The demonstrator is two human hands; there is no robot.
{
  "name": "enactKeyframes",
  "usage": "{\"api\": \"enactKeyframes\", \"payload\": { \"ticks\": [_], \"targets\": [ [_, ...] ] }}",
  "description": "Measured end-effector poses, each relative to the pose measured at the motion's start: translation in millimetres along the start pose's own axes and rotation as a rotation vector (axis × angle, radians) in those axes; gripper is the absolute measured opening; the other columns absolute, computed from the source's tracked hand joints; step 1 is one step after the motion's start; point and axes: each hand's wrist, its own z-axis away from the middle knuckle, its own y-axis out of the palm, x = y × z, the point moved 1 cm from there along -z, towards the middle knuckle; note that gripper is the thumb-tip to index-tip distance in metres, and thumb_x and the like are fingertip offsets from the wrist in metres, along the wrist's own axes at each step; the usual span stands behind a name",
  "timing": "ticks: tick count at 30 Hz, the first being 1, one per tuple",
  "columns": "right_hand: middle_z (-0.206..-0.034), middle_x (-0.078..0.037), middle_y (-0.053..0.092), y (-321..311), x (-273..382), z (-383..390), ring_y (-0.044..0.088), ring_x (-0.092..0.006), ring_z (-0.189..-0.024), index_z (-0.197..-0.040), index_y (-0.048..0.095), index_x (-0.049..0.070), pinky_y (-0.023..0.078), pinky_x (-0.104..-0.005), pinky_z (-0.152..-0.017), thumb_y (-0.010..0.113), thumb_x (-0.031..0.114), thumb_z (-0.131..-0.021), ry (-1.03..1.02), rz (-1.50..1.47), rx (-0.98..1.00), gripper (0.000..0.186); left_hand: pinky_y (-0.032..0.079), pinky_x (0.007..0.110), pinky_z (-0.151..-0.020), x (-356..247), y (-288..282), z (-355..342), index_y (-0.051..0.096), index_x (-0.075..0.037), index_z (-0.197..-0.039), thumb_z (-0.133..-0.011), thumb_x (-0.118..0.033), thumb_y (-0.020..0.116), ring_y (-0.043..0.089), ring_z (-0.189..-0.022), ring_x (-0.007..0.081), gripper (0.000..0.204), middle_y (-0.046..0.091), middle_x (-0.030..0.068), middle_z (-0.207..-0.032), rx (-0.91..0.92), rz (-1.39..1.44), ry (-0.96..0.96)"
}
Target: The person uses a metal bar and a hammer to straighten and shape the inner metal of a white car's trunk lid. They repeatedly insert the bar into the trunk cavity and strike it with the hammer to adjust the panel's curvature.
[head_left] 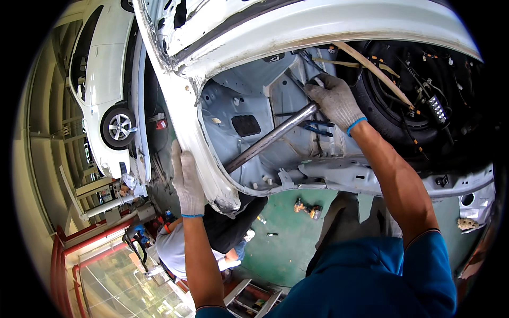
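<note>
Long, round, polished steel-grey metal bar point(272, 137) lies slantwise across the opening of a white-painted car body shell point(185, 122), in front of the blue-grey pressed sheet-metal inner panel point(249, 100). Its lower end reaches the near left rim of the opening; whether it bears on that edge or passes behind it, I cannot tell. The right hand point(331, 100), in a pale grey knitted glove with a blue cuff, is curled at the bar's upper end and appears to be grasping it, though the palm side is hidden. The left hand point(187, 183), gloved alike, grips nothing: its fingers lie extended along the outer edge of the white shell. By its look the bar should be stiff and fairly heavy, unlikely to bend in the hand, and its smooth surface could slide in knitted fabric. A full-fist hold near the upper end seems sound, with the bare middle stretch suited to a second hand; the lower tip, close to the rim, would risk pinched fingers.
</note>
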Motion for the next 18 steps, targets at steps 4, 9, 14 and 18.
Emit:
{"api": "enactKeyframes", "payload": {
  "ticks": [4,9,14,18],
  "targets": [
    [-0.083,-0.006,0.065,43,20,-17,0.057,-0.0122,-0.073,-0.11,0.071,-0.005,0.05,-0.0306,-0.07,0.068,0.028,-0.097,-0.044,0.138,0.202,0.035,0.048,0.033,-0.106,7,4,-10,0.038,-0.007,-0.162,-0.109,-0.052,0.05,0.059,-0.124,0.0186,0.07,0.059,0.0113,-0.143,0.027,0.07,0.028],
    [-0.079,-0.011,0.065,79,25,-46,0.06,-0.0206,-0.073,-0.098,0.072,0.004,0.051,-0.0368,-0.077,0.065,0.027,-0.092,-0.198,0.278,0.353,0.025,0.048,0.035,-0.107,12,6,-14,0.035,-0.002,-0.163,-0.108,-0.051,0.053,0.058,-0.125,0.019,0.076,0.055,0.0102,-0.146,0.022,0.173,-0.002],
    [-0.077,-0.014,0.066,95,8,-54,0.063,-0.0256,-0.073,-0.094,0.071,0.002,0.051,-0.0395,-0.077,0.064,0.028,-0.092,-0.155,0.36,0.349,0.027,0.047,0.035,-0.107,9,8,-12,0.036,-0.002,-0.162,-0.109,-0.047,0.051,0.058,-0.126,0.0191,0.072,0.052,0.0107,-0.149,0.024,0.177,-0.004],
    [-0.079,-0.017,0.067,104,3,-53,0.063,-0.0283,-0.072,-0.093,0.071,0.002,0.051,-0.0411,-0.077,0.063,0.029,-0.094,-0.117,0.359,0.304,0.028,0.044,0.035,-0.11,8,8,-13,0.036,0.0,-0.162,-0.11,-0.046,0.049,0.056,-0.128,0.0199,0.07,0.052,0.0113,-0.15,-0.017,0.111,0.036]
  ]
}}
